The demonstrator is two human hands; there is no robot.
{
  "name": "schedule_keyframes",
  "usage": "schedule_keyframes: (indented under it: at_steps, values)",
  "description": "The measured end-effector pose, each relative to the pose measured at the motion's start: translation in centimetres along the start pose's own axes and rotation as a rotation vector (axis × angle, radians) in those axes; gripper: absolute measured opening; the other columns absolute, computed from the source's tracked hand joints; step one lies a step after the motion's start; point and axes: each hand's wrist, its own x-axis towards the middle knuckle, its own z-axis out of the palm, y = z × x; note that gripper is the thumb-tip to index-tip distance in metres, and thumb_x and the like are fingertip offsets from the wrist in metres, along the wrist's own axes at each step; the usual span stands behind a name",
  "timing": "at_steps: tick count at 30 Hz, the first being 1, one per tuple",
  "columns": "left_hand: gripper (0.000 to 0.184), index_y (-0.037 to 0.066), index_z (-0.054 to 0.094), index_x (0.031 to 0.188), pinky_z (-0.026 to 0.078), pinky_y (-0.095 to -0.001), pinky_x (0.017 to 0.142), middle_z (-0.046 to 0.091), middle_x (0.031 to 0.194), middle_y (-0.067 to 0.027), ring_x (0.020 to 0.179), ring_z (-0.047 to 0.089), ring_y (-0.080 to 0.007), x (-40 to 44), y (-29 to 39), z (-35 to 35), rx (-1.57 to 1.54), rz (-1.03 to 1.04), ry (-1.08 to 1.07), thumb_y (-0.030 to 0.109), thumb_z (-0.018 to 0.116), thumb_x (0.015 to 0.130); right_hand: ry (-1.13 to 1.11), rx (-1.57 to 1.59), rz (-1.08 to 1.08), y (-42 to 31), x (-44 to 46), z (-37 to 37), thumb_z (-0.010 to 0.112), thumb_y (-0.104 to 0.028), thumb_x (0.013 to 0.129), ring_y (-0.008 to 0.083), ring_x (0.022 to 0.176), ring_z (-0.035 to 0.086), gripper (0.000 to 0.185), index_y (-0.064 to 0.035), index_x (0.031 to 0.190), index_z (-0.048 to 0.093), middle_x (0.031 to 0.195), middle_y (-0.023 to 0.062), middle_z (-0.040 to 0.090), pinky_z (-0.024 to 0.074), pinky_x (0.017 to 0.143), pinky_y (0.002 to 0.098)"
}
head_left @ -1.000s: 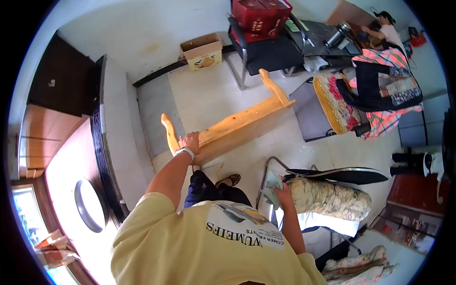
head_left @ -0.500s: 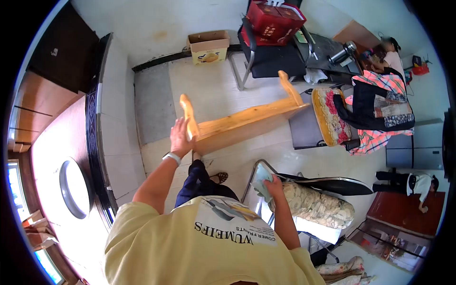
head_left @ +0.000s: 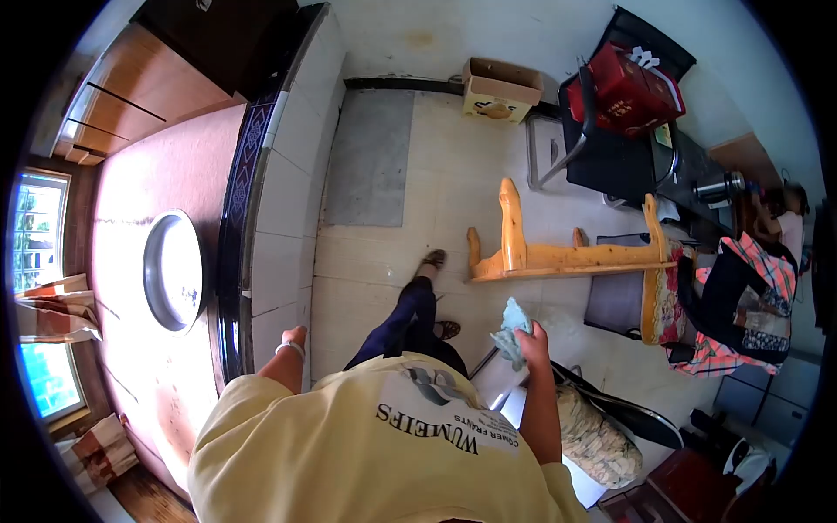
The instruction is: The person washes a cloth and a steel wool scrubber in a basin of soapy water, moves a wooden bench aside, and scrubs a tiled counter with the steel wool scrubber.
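Your right hand point(head_left: 535, 343) has its fingers closed around a cloth point(head_left: 512, 333): pale blue-green, thin, crumpled, a loose peak sticking out ahead of the fingers. Your left hand point(head_left: 295, 336) is well apart from it, low by the white tiled wall point(head_left: 283, 209); it's foreshortened, so I can't tell whether it's clenched or loose. Pale band on that wrist.

Wooden bench point(head_left: 575, 260) sits ahead and right of your right hand, not touching it. Honey-coloured, smooth, shiny wood; long narrow plank, curved legs pointing away from you. Can't tell if it's upturned or on its side. Light tiled floor point(head_left: 366, 261) around it, smooth and glossy.

Just right of and behind the same hand: a fat cylindrical bundle point(head_left: 600, 440) in leaf-like print, next to a black rounded panel point(head_left: 623, 405) with a shiny rim. Farther out past the bench: floral cushion point(head_left: 670, 301) with yellow edging, black chair point(head_left: 610, 166) carrying a red box point(head_left: 621, 94), open cardboard box point(head_left: 497, 103). Left of your left hand: round metal basin point(head_left: 153, 301).
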Motion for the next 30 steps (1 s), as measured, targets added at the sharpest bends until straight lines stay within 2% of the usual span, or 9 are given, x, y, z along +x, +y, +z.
schedule_keyframes:
  at_steps: [7, 9, 11, 14, 18, 21, 25, 27, 30]
  values:
    - [0.032, 0.001, 0.057, 0.103, 0.044, -0.0295, 0.073, 0.061, 0.087, -0.0094, 0.087, 0.055, -0.0176, 4.2, 13.6, 5.9, 0.039, 0.321, -0.075, 0.014, 0.059, 0.073, 0.062, -0.046, 0.059, -6.6, -2.0, -0.2, 0.058, -0.011, 0.076, 0.0160, 0.077, 0.057, 0.029, 0.0013, 0.102, 0.053, 0.087, 0.0089, 0.060, 0.0461, 0.069, 0.0292]
    - [0.038, 0.000, 0.056, 0.105, 0.043, -0.0317, 0.082, 0.060, 0.100, -0.0158, 0.094, 0.057, -0.0244, 2.0, 18.9, 7.7, -0.095, 0.513, -0.097, 0.018, 0.060, 0.072, 0.100, -0.112, 0.095, -8.3, -1.3, 0.8, 0.057, -0.010, 0.077, 0.0165, 0.075, 0.057, 0.028, 0.0013, 0.102, 0.053, 0.086, 0.0086, 0.060, 0.0469, 0.067, 0.0297]
    - [0.041, 0.000, 0.054, 0.109, 0.042, -0.0310, 0.084, 0.059, 0.104, -0.0139, 0.096, 0.056, -0.0227, 1.5, 23.2, 8.8, -0.090, 0.705, -0.241, 0.018, 0.061, 0.073, 0.112, 0.014, 0.270, -13.2, -2.3, 3.1, 0.056, -0.011, 0.078, 0.0175, 0.071, 0.057, 0.025, 0.0003, 0.100, 0.054, 0.083, 0.0086, 0.060, 0.0482, 0.062, 0.0308]
    - [0.036, 0.000, 0.055, 0.106, 0.041, -0.0262, 0.082, 0.058, 0.101, -0.0081, 0.093, 0.054, -0.0166, -0.5, 28.0, 7.8, -0.088, 0.831, -0.360, 0.018, 0.060, 0.075, 0.018, 0.012, 0.210, -15.4, 0.0, 6.1, 0.056, -0.011, 0.077, 0.0184, 0.069, 0.058, 0.024, 0.0000, 0.099, 0.054, 0.082, 0.0090, 0.060, 0.0488, 0.059, 0.0311]
    - [0.035, 0.002, 0.055, 0.107, 0.042, -0.0265, 0.079, 0.058, 0.101, -0.0073, 0.091, 0.054, -0.0159, 4.0, 27.9, 6.6, -0.079, 0.796, -0.332, 0.018, 0.060, 0.076, -0.005, -0.274, 0.088, -16.1, 5.5, 8.8, 0.056, -0.009, 0.077, 0.0165, 0.074, 0.057, 0.025, 0.0007, 0.100, 0.054, 0.084, 0.0074, 0.060, 0.0470, 0.067, 0.0314]
    - [0.033, 0.005, 0.055, 0.106, 0.042, -0.0269, 0.068, 0.058, 0.093, -0.0041, 0.079, 0.052, -0.0130, 7.2, 25.9, 4.3, -0.164, 0.408, -0.331, 0.017, 0.059, 0.076, -0.041, -0.055, 0.083, -20.3, 7.6, 11.3, 0.057, -0.009, 0.076, 0.0157, 0.077, 0.056, 0.024, 0.0010, 0.098, 0.055, 0.085, 0.0067, 0.060, 0.0449, 0.071, 0.0304]
    - [0.028, 0.005, 0.052, 0.108, 0.045, -0.0295, 0.070, 0.057, 0.098, -0.0058, 0.082, 0.055, -0.0167, 12.1, 21.2, 1.3, -0.253, 0.287, -0.387, 0.014, 0.052, 0.081, -0.113, -0.059, 0.020, -21.9, 10.7, 12.9, 0.058, -0.009, 0.075, 0.0157, 0.078, 0.055, 0.024, 0.0012, 0.097, 0.055, 0.086, 0.0063, 0.060, 0.0438, 0.072, 0.0291]
    - [0.031, 0.003, 0.058, 0.103, 0.043, -0.0260, 0.057, 0.057, 0.077, -0.0043, 0.064, 0.053, -0.0136, 12.3, 18.3, 0.2, -0.552, 0.181, -0.328, 0.014, 0.059, 0.074, -0.197, -0.069, -0.005, -20.6, 13.1, 13.2, 0.059, -0.010, 0.074, 0.0153, 0.077, 0.055, 0.024, 0.0012, 0.095, 0.055, 0.084, 0.0063, 0.060, 0.0440, 0.071, 0.0293]
    - [0.027, 0.005, 0.056, 0.101, 0.041, -0.0264, 0.053, 0.054, 0.073, -0.0028, 0.061, 0.051, -0.0138, 11.9, 15.4, 0.1, -0.638, 0.093, -0.328, 0.013, 0.057, 0.075, -0.243, -0.226, -0.039, -19.9, 15.9, 13.4, 0.060, -0.012, 0.073, 0.0154, 0.076, 0.055, 0.025, 0.0008, 0.094, 0.056, 0.082, 0.0070, 0.060, 0.0443, 0.070, 0.0300]
